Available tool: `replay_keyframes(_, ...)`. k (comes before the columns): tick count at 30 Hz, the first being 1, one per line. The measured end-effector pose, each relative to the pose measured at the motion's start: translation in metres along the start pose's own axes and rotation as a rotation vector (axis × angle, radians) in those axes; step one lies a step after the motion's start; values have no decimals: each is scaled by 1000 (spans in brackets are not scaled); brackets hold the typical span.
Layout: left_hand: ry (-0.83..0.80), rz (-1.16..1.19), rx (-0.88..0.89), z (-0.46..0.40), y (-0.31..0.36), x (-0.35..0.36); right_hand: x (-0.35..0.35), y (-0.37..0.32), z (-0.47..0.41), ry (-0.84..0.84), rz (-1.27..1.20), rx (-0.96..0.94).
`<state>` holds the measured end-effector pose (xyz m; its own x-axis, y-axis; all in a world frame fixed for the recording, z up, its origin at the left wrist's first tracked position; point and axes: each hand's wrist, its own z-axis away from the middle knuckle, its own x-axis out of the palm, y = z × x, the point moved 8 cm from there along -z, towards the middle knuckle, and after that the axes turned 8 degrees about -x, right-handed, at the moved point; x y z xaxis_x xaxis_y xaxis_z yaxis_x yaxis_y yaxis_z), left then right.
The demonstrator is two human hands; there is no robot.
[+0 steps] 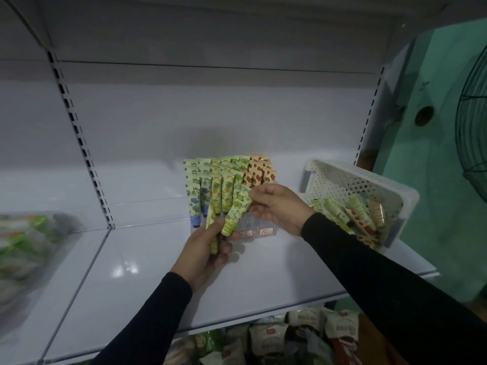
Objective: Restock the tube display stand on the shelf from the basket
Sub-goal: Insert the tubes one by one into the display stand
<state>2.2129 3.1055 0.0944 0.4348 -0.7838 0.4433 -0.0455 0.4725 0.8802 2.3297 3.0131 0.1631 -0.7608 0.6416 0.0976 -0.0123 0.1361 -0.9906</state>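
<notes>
On the white shelf [158, 272] the stand [226, 185] holds upright rows of tubes, green and yellow prints to the left and strawberry prints to the right. The left hand [203, 254] grips a small bunch of green tubes [214, 227] just in front of the stand. The right hand [279, 209] pinches the flat end of one tube [237, 212] from that bunch (its cap end sits against the left fingers). To the right, the perforated basket [342, 180] lies tilted on the shelf with more tubes inside. Below, packets [276, 335] fill a lower shelf.
</notes>
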Motion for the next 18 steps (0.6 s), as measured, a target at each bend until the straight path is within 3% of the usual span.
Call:
replay_keyframes(10, 47, -27, 9, 1, -4, -9, -8, -1, -2, 167, -5, -55)
replay_keyframes(18, 18, -11, 0, 0, -4, -5, 0, 3, -1, 96, -145, -13)
